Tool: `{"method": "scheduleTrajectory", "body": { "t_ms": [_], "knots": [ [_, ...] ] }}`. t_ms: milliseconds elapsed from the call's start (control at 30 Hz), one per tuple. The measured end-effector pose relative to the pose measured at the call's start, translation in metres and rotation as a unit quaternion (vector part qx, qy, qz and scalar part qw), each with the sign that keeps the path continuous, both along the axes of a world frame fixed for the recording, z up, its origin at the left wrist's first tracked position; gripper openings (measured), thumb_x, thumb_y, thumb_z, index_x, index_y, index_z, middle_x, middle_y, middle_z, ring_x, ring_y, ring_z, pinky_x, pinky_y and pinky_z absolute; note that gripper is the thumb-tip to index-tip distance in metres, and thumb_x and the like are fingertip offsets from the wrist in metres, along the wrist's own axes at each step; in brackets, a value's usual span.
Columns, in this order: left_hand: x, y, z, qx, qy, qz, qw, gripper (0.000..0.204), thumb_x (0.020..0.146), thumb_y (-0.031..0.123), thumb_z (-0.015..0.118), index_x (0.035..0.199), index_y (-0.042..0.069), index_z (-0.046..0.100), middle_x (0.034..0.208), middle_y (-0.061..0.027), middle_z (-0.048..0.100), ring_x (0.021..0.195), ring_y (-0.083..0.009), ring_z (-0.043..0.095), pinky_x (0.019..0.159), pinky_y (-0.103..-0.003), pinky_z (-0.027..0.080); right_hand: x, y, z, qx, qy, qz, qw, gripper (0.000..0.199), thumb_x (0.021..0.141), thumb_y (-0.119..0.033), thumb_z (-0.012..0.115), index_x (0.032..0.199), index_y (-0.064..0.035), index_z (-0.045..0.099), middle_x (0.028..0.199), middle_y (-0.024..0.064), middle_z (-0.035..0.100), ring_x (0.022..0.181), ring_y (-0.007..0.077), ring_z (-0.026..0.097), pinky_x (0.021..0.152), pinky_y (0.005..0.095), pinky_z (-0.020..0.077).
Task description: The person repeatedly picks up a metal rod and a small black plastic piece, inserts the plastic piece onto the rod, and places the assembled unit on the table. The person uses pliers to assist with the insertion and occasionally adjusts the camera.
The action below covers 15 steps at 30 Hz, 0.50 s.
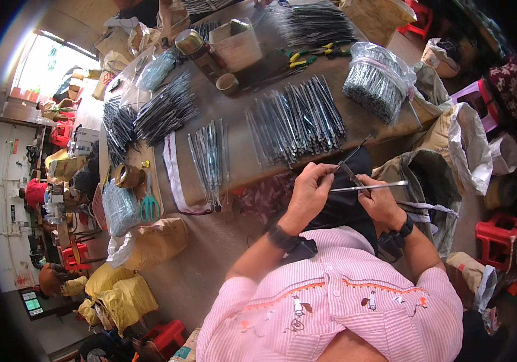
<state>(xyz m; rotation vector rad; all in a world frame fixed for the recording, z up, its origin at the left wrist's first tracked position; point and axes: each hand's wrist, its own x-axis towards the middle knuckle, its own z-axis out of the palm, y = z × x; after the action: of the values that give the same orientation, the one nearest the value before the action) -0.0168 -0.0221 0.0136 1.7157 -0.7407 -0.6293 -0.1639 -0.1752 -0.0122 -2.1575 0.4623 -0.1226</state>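
Observation:
My left hand (310,188) pinches the lower end of a thin dark rod (355,149), which slants up and to the right. Fingers of my right hand (381,200) are closed round a thin silver metal rod (344,189) lying crosswise, its bright end sticking out past the hand. A short dark strip (348,171) runs between the hands from the right fingers; its exact kind is too small to tell. Just beyond, on the table (237,175), lies a wide row of metal rods (299,117), with a smaller row of rods (209,154) to its left.
A plastic-wrapped rod bundle (376,81) stands at the table's right. Pliers (299,59), a white bin (236,45) and more rod piles (166,107) lie farther back. Teal scissors (149,205) sit at left. An open sack (430,181) stands beside my right arm; red stools (497,240) are beyond.

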Motion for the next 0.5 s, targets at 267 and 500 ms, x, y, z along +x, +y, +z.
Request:
{"method": "scheduleTrajectory", "body": {
  "t_ms": [267,500],
  "knots": [
    [0.010,0.027,0.011,0.051,-0.142,0.032,0.988,0.035,0.078,0.011,0.072,0.111,0.003,0.067,0.094,-0.0167,0.055,0.086,-0.0302,0.056,0.078,-0.036,0.046,0.021,0.008,-0.002,0.016,-0.020,0.006,1.000,0.033,0.076,-0.009,0.053,0.107,-0.0042,0.059,0.078,0.0228,0.060,0.075,0.0427,0.059,0.067,0.0472,0.0468],
    [0.014,0.047,-0.001,0.083,-0.211,0.110,0.968,0.028,0.080,0.009,0.071,0.107,0.003,0.068,0.083,-0.0152,0.058,0.071,-0.0300,0.059,0.065,-0.036,0.046,0.043,0.028,-0.009,0.034,-0.021,0.024,0.999,0.034,0.078,-0.010,0.053,0.111,-0.0049,0.056,0.079,0.0224,0.060,0.077,0.0421,0.059,0.069,0.0475,0.0467]
  ]
}}
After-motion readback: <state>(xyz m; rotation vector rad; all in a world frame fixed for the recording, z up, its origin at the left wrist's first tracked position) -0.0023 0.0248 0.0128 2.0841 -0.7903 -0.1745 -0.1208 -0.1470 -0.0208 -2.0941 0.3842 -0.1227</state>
